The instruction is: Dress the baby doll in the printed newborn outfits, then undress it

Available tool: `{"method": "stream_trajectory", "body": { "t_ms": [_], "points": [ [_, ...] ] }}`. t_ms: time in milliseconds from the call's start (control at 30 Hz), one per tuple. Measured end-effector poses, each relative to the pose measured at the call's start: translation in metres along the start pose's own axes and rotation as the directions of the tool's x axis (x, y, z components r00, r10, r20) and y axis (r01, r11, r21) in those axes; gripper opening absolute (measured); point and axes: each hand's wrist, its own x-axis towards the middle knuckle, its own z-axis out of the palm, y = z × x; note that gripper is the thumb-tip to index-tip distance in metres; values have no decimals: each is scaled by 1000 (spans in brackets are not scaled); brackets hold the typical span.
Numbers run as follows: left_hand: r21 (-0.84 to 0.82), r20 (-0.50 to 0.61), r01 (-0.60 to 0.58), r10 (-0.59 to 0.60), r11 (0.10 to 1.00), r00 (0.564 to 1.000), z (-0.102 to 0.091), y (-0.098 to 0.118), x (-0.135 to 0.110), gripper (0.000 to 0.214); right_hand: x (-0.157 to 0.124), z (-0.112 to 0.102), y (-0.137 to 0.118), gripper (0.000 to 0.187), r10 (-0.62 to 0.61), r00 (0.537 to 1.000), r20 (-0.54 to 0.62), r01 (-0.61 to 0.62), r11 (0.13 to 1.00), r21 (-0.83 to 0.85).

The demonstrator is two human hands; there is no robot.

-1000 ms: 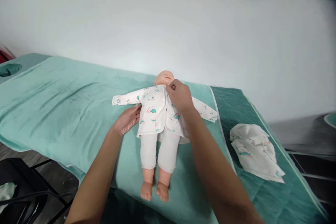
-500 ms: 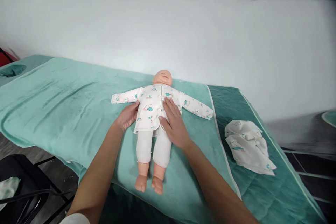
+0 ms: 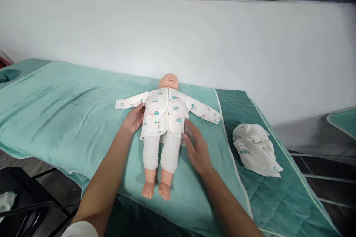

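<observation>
A baby doll [image 3: 168, 81] lies on its back, head toward the wall, arms spread inside long sleeves. It wears a white printed jacket [image 3: 155, 114], closed down the front, over white soft-looking legs; the feet are bare. My left hand [image 3: 135, 119] rests against the doll's left-of-view side, below the sleeve, fingers stretched along the jacket and partly tucked from sight. On the opposite side, my right hand [image 3: 198, 150] is at the jacket's lower side edge, thumb and fingers apart, fingertips partly hidden by the cloth.
A light green blanket [image 3: 75, 118] covers most of the bed, with a darker quilted cover [image 3: 267, 200] at right. There lies a crumpled white printed cloth [image 3: 257, 150]. A black chair [image 3: 22, 185] stands lower left. A white wall [image 3: 178, 37] rises behind.
My right hand has moved off the jacket's front, out to its side edge on the right. My left hand stays at the doll's side. The view has shifted slightly.
</observation>
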Motion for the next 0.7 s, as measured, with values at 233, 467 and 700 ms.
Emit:
{"method": "stream_trajectory", "body": {
  "t_ms": [233,467,700],
  "points": [
    [-24,-29,-15,15,1000,999,3,-2,1,33,0,0,-2,43,356,934,19,-356,933,44],
    [-51,15,-38,39,998,999,-1,0,0,31,44,-43,64,41,413,815,-407,-487,868,-96],
    [-172,-110,-147,129,974,986,-8,4,7,41,85,-79,136,38,460,770,-442,-601,757,-257]
  ]
}}
